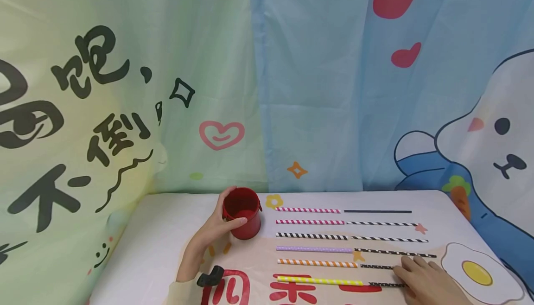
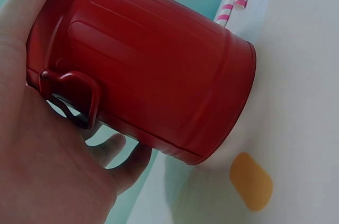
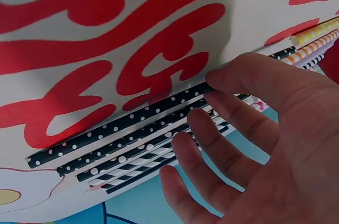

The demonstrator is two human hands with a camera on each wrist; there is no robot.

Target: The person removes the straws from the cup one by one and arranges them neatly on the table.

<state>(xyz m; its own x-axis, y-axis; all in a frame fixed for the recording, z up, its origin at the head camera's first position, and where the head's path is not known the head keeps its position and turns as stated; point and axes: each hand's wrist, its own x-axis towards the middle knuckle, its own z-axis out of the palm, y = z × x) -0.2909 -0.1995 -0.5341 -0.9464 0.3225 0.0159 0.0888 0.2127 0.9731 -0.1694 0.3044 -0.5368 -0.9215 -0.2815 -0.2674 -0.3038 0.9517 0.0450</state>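
Note:
A red metal bucket (image 1: 250,224) with small side handles is gripped by my left hand (image 1: 218,224), thumb on the near side of the rim and fingers round the far side. Its mouth faces up and looks hollow in the head view; whether its base touches the table I cannot tell. At the front right, my right hand (image 1: 429,279) pinches the nearest black straw with white dots (image 3: 132,121) between thumb and forefinger. The other fingers are loosely spread over the neighbouring dotted straws (image 3: 127,139). That straw lies in line with a yellow checked straw (image 1: 319,280).
Two columns of paper straws lie in rows: pink-striped (image 1: 308,210), black-striped (image 1: 312,236), purple (image 1: 314,249) and orange-striped (image 1: 317,263) on the left, black or black-and-white ones (image 1: 390,239) on the right. A printed curtain (image 1: 308,87) hangs behind the patterned tabletop (image 1: 137,249).

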